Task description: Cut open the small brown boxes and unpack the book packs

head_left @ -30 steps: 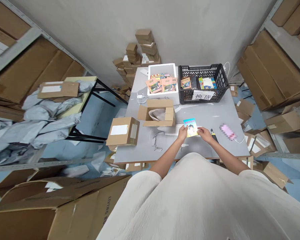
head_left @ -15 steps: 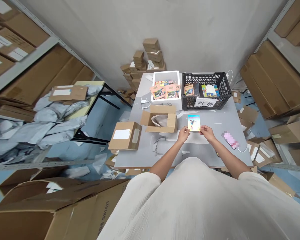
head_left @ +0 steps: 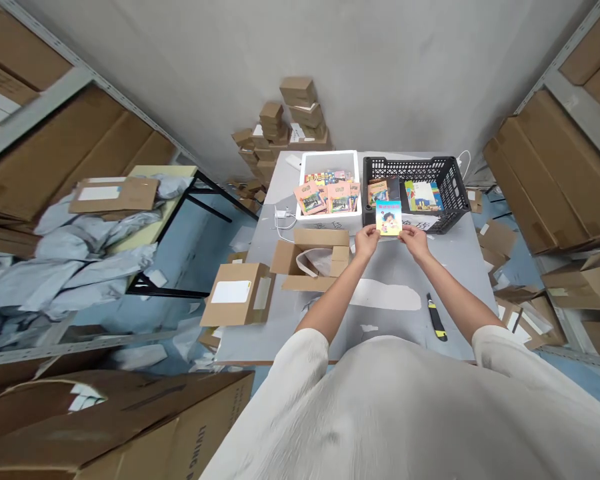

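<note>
A small picture book (head_left: 389, 219) with a blue and yellow cover is held up by its two lower corners. My left hand (head_left: 367, 241) pinches its left side, and my right hand (head_left: 414, 241) pinches its right side. Just behind the book stands a black plastic crate (head_left: 453, 193) with several books inside; the held book covers part of its front wall. To its left, a white foam box (head_left: 330, 160) holds several pink booklets (head_left: 339, 198). Left of my hands, an open cardboard box (head_left: 307, 283) contains something pale.
A closed carton (head_left: 233, 300) sits at the grey table's (head_left: 290, 333) left edge. A yellow and black utility knife (head_left: 436, 319) lies by my right forearm. Wrapped parcels (head_left: 75, 273) cover a side table. Stacked boxes (head_left: 305, 117) stand behind; shelves flank both sides.
Both hands have moved forward and up with the book, nearer the black crate. The utility knife now shows fully; the pink phone-like item is no longer visible. The view has shifted slightly.
</note>
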The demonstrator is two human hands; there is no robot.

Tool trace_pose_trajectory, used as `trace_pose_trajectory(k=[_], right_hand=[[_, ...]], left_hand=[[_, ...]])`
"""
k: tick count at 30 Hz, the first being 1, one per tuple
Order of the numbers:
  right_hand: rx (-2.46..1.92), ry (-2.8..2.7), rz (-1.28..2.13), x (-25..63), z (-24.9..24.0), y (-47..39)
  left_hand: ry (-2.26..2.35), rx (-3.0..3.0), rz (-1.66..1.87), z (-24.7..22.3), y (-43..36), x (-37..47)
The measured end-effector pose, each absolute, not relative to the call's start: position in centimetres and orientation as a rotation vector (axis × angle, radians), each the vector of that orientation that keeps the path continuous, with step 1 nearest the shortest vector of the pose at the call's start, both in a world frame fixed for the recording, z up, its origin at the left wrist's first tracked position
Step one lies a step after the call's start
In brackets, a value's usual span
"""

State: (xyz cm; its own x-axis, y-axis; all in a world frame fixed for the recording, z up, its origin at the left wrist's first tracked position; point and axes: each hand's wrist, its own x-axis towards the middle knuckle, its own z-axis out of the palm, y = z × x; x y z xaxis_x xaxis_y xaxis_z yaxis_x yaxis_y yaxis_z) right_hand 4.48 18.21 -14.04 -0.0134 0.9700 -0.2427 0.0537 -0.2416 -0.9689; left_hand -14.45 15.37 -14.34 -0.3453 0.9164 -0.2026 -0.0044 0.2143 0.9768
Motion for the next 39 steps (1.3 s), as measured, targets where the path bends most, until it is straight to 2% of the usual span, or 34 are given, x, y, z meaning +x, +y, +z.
trace_pose_trajectory(k=[6,13,19,31,36,39], right_hand=[[-1.342,-0.997,1.431,2.7,-15.4,22.5],[-1.37,-1.0,1.566,2.1,-17.4,19.7],[-1.372,-1.067,1.585,1.6,-16.5,18.2],[-1.465,-1.35,1.603,-2.3,-14.7,10.5],[-1.519,-1.522,1.598,-4.3,-15.8,7.1],[-1.516,-1.628,1.611,-5.3,-16.8,5.2]], left_hand=[[1.664,0.855,1.316,-14.8,18.3,-15.0],[1.687,0.868,1.236,-16.9,15.7,-14.9],[1.675,0.89,1.255,-16.5,13.9,-15.8],[1.735,1.107,1.227,-14.0,4.2,-22.4],[1.986,1.237,1.212,-13.6,-0.8,-27.9],[2.209,1.08,1.188,-13.7,-3.4,-31.3]])
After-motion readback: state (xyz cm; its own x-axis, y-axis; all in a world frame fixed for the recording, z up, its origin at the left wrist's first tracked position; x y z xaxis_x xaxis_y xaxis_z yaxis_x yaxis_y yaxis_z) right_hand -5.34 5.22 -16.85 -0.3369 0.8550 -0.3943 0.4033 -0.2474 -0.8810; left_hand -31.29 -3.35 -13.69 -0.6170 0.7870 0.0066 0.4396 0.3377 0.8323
